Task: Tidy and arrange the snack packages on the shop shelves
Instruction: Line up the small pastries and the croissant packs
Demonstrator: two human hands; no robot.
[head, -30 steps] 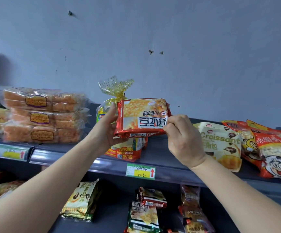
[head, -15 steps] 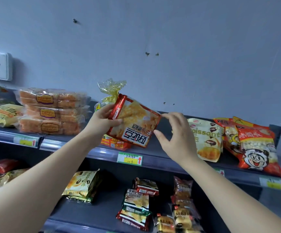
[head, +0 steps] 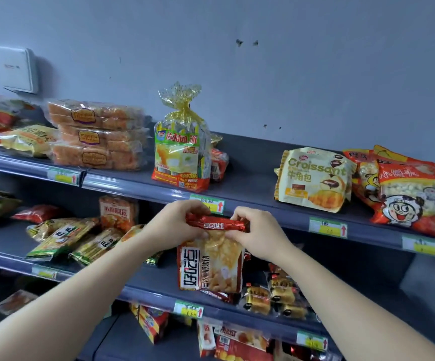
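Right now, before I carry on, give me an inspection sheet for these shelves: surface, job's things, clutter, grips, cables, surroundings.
Surface: grey top shelf and middle shelf, with price tags on the front rails.
Job's things: red snack pack held by its top edge in front of the middle shelf; gold-tied bag upright and Croissant bag to its right, both on the top shelf.
Clutter: green stick packs lie skewed on the middle shelf.
Grips: left grip and right grip both pinch the red snack pack's top.
Cables: nothing seen.
Surroundings: grey wall with a white box.
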